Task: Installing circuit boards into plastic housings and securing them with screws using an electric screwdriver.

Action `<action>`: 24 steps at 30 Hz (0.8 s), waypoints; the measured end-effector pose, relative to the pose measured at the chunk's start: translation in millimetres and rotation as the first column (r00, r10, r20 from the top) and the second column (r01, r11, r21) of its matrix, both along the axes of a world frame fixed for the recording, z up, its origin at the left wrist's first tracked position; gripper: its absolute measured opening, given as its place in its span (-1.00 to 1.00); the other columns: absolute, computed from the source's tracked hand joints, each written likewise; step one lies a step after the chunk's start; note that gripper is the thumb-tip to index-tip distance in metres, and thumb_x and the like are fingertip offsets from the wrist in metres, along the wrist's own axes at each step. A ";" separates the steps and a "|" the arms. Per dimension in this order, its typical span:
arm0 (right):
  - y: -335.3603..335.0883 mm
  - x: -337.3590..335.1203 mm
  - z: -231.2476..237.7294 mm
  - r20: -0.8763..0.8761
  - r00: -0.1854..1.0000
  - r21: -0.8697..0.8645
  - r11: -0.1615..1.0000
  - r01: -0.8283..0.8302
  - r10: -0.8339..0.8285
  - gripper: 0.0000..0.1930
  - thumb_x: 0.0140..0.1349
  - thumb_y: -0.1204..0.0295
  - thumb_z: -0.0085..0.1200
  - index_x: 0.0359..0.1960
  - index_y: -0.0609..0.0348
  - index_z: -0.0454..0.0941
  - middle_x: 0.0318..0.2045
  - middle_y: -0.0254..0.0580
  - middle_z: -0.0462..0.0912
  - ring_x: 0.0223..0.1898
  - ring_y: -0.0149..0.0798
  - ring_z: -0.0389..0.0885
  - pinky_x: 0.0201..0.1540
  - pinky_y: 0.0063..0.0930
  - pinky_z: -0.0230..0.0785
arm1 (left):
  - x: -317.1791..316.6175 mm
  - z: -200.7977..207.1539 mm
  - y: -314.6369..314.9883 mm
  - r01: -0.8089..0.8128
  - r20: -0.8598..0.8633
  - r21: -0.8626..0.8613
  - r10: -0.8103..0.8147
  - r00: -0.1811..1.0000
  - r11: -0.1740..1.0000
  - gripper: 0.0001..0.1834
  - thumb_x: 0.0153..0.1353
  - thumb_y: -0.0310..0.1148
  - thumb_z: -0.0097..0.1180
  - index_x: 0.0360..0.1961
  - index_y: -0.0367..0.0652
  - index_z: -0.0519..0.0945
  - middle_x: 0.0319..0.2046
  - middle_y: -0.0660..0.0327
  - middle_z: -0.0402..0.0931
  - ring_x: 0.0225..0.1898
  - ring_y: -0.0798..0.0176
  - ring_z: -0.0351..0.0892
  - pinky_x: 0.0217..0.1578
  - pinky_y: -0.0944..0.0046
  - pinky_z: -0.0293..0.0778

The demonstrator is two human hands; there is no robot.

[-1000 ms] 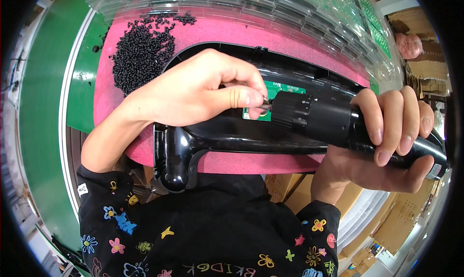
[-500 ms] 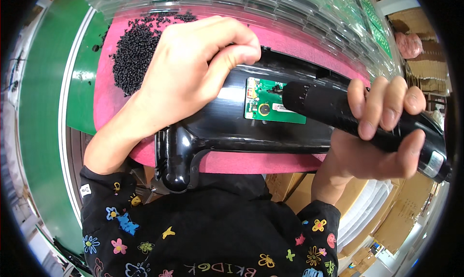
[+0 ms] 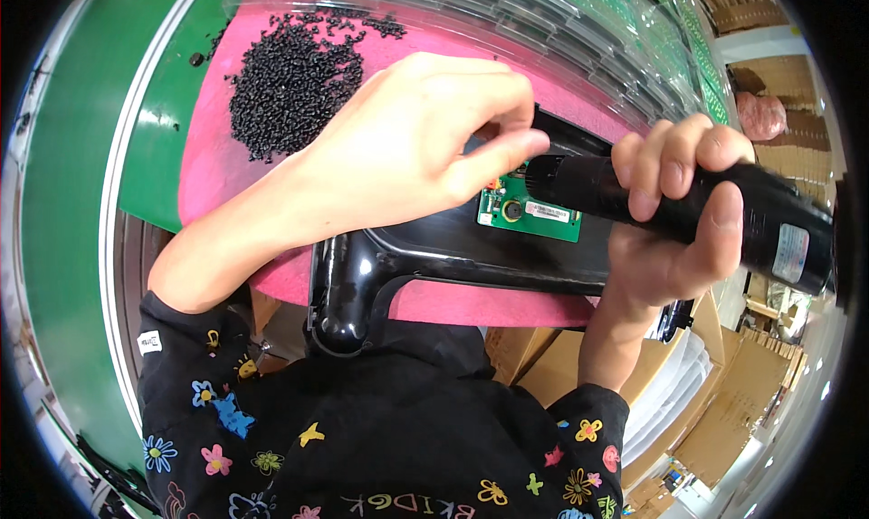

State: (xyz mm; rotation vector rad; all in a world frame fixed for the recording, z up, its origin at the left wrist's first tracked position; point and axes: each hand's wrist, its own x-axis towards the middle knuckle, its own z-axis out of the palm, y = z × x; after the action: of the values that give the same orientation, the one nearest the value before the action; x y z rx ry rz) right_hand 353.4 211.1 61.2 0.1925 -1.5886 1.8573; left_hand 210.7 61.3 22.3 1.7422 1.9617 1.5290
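A black electric screwdriver (image 3: pixel 587 190) lies in my right hand (image 3: pixel 674 220), its fingers wrapped round the body and its nose pointing left. My left hand (image 3: pixel 421 134) is closed in a pinch beside that nose; whatever sits between thumb and forefinger is too small to make out. Below the two hands, a green circuit board (image 3: pixel 546 227) with a white label rests inside a long black plastic housing (image 3: pixel 516 261). My left hand and the screwdriver cover the board's far part. The driver's tip is hidden.
A heap of small black screws (image 3: pixel 285 94) lies on the pink mat (image 3: pixel 206 180) at the left. Clear plastic trays (image 3: pixel 507 17) are stacked along the far side. Green table surface (image 3: pixel 158 171) borders the mat. Cardboard boxes (image 3: pixel 742 401) stand at the right.
My left hand has moved right and nearer, from the housing's far edge to the screwdriver's nose. The screwdriver has shifted slightly left. The view has also shifted a little.
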 end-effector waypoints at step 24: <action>5.2 -24.1 4.1 0.118 0.977 0.097 0.978 -0.187 0.175 -0.65 0.28 0.17 0.05 -0.10 0.18 0.40 -0.48 -0.35 0.39 -0.64 -0.51 0.24 -0.45 -0.52 0.20 | 0.4 1.8 -2.8 0.113 0.053 -0.192 -0.105 0.993 0.975 -0.82 0.10 -0.44 0.31 -0.34 -0.35 0.65 -0.44 0.05 0.65 -0.42 0.06 0.66 -0.35 0.20 0.54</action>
State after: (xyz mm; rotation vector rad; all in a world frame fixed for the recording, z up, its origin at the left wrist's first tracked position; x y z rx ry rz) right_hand 329.3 216.3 65.3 0.2970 -1.8002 1.9492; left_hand 211.1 58.4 24.1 1.6917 1.8896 1.2814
